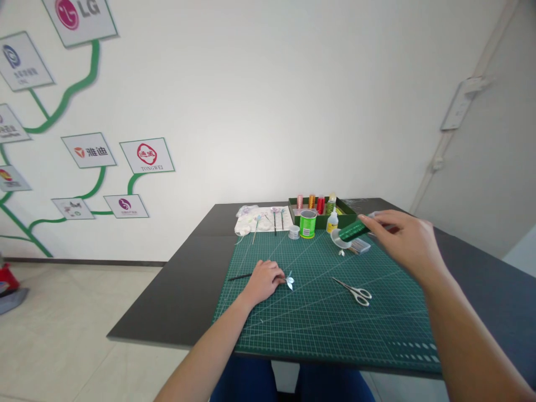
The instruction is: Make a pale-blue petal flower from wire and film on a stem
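My left hand rests low over the green cutting mat, its fingers closed round a thin dark stem. From the right of those fingers sticks out a small pale blue-white flower, apparently on the same stem. Raised over the mat's right side, my right hand grips a spool of green thread, tilted down to the left. A pale round disc shows at the spool's lower end; whether it belongs to the spool, I cannot tell. White-handled scissors lie on the mat between the hands.
At the back stand a dark green box with several thread spools, a bright green can, a glue bottle and a small clear container. Flower pieces lie on a white cloth. A clear case sits behind the scissors.
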### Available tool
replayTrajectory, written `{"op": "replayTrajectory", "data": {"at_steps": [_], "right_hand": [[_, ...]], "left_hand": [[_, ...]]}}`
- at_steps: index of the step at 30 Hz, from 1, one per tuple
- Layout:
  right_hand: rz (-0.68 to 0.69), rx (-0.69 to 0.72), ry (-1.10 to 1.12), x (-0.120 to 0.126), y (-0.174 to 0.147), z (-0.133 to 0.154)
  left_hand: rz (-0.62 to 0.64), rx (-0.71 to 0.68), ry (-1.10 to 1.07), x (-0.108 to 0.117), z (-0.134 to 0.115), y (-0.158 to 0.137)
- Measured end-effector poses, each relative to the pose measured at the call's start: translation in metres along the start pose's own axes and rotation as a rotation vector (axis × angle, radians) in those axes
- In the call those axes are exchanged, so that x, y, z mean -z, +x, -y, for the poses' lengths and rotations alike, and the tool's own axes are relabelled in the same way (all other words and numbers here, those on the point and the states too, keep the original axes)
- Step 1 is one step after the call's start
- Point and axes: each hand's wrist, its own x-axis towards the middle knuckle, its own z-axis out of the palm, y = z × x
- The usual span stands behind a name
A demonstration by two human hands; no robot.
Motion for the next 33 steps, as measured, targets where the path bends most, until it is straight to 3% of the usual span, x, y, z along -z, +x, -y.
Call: {"op": "replayTrajectory", "data": {"at_steps": [12,24,28,33], "right_hand": [[0.088,0.009,0.005,-0.008,-0.002,-0.004],[0.048,-0.137,0.136,-0.018,-0.006,-0.012],[0.017,-0.160,0.195,-0.021,-0.011,-0.011],[-0.039,-0.127,0.280,-0.022,-0.017,0.004]], "left_hand": [[-0.005,0.012,-0.015,-0.001,0.000,0.000],[0.036,-0.015,-0.073,0.009,0.001,-0.006],[-0.066,0.011,-0.296,0.017,-0.003,-0.006],[-0.144,0.059,-0.814,0.020,-0.026,0.005]]}}
